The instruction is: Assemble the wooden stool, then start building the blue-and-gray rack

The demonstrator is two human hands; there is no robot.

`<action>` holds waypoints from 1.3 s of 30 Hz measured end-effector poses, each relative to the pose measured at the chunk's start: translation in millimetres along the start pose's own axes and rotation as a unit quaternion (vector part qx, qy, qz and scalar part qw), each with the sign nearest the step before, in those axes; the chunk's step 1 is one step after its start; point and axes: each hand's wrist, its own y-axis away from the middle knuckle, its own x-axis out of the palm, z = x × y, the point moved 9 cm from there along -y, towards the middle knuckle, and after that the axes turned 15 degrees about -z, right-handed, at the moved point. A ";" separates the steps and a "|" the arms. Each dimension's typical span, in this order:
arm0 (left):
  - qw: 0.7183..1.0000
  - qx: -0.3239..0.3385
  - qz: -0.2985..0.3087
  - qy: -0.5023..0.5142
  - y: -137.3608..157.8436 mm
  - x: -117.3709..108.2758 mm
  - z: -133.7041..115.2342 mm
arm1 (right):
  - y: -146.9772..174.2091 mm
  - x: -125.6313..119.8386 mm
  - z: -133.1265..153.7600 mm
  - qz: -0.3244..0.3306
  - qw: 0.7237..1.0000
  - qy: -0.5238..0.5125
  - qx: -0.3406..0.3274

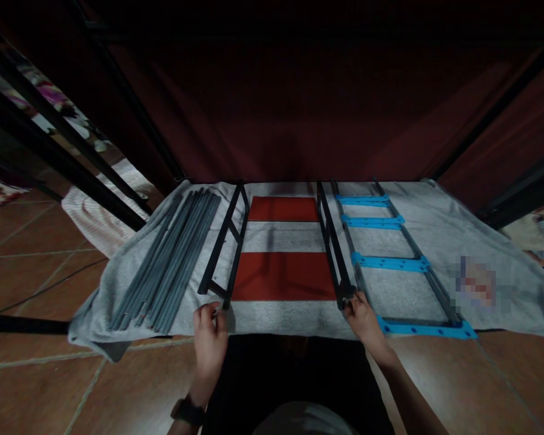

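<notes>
Two black ladder-like side frames (220,254) stand or lie along the outer edges of two red-orange panels (283,276), one on each side. My left hand (211,329) is closed just below the near end of the left frame. Something small and dark shows between its fingertips, too small to name. At the near end of the right black frame (333,248), my right hand (361,314) pinches the corner with thumb and fingers. Whether it also holds a small part is hidden.
Grey cloth (272,317) covers the table. A bundle of grey rods (172,260) lies on the left. To the right is a rack of grey tubes with blue crosspieces (392,262). A blurred patch (478,284) lies farther right. Black metal posts (63,151) rise at the left.
</notes>
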 end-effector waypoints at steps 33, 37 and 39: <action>0.872 0.289 0.367 -0.144 -42.9 234.4 -179.1 | -12.0 -0.5 30.1 0.034 0.997 0.065 0.002; 0.861 0.286 0.395 -0.143 -46.8 230.3 -186.8 | -11.9 -0.2 27.3 0.058 0.996 0.070 0.028; 0.861 0.282 0.398 -0.144 -48.1 224.0 -191.6 | -11.8 0.3 24.3 0.069 0.995 0.065 0.044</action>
